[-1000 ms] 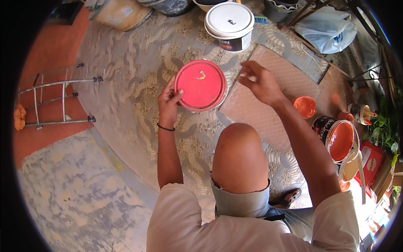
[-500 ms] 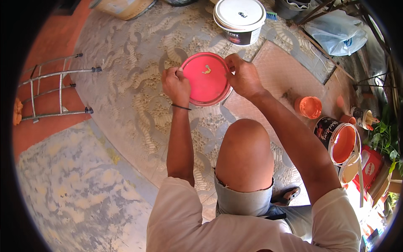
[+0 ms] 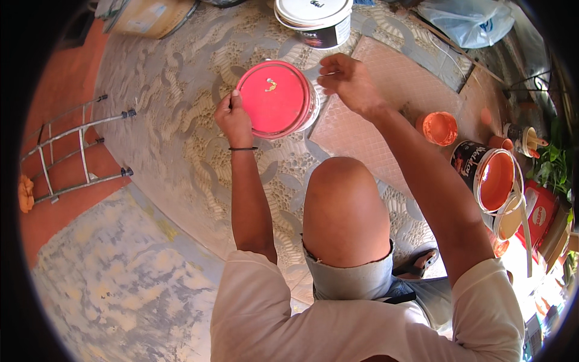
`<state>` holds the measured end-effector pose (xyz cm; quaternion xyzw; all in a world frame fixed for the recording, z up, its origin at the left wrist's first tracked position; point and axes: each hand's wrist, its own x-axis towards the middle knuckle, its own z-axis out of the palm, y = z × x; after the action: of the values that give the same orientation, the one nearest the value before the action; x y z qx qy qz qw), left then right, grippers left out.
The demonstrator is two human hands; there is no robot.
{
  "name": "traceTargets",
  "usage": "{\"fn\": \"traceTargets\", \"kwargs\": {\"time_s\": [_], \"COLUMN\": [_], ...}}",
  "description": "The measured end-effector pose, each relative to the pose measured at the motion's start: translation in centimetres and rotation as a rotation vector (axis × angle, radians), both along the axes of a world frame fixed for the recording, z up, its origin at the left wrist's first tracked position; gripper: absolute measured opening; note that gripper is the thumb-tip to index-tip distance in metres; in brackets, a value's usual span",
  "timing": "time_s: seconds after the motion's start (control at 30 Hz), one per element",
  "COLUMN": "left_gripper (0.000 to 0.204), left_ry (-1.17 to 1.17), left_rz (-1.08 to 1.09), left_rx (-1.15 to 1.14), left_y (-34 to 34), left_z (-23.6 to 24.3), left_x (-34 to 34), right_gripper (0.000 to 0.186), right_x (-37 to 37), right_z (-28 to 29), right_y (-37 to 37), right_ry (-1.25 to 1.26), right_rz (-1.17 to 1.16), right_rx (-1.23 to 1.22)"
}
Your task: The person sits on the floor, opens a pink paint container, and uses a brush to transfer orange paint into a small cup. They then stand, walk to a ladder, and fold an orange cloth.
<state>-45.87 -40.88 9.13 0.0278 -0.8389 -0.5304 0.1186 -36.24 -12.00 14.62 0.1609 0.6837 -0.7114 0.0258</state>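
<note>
A round red lid sits on a paint bucket, whose pale side shows at the right under the rim. The lid is tipped a little toward the left and has a small yellowish mark on top. My left hand is closed on the lid's left edge, thumb uppermost. Just right of the lid, my right hand hangs apart from it. Its fingers are loosely bent and somewhat spread, with nothing seen in them. The undersides of the left fingers are hidden.
A white-lidded bucket stands beyond. On the right are an orange paint tub, a black bucket of orange paint and a plastic bag. A metal ladder lies at left; a flat board covers patterned floor.
My right hand has let go of the lid's right edge and moved off it. The lid has tipped toward the left, showing more of the bucket's side. The whole view has shifted slightly.
</note>
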Motion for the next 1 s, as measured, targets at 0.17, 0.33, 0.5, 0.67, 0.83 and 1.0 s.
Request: {"fn": "traceTargets", "kwargs": {"time_s": [0.17, 0.33, 0.5, 0.67, 0.83, 1.0], "left_gripper": [0.025, 0.025, 0.026, 0.031, 0.035, 0.036], "left_ry": [-0.049, 0.075, 0.194, 0.167, -0.089, -0.426], "left_rz": [0.178, 0.282, 0.344, 0.435, 0.589, 0.481], "left_rx": [0.312, 0.404, 0.428, 0.217, -0.035, -0.649], "left_y": [1.5, 3.4, 5.0, 4.7, 8.0, 5.5], "left_z": [0.9, 0.7, -0.2, -1.0, -2.5, -5.6], "left_x": [-0.6, -4.7, -8.9, -13.4, -16.9, -24.1], "right_gripper": [0.032, 0.030, 0.026, 0.024, 0.026, 0.030], "right_x": [11.0, 25.5, 32.7, 32.3, 33.6, 36.9], "right_z": [-0.3, -1.9, -0.5, 4.4, 6.8, 5.6], "right_y": [2.4, 2.0, 2.1, 3.6, 4.4, 4.8], "right_ry": [0.011, -0.281, -0.408, -0.262, -0.266, -0.310], "right_rz": [-0.004, -0.141, -0.218, -0.288, -0.240, -0.201], "right_rx": [0.185, -0.017, -0.119, -0.214, 0.075, 0.177]}}
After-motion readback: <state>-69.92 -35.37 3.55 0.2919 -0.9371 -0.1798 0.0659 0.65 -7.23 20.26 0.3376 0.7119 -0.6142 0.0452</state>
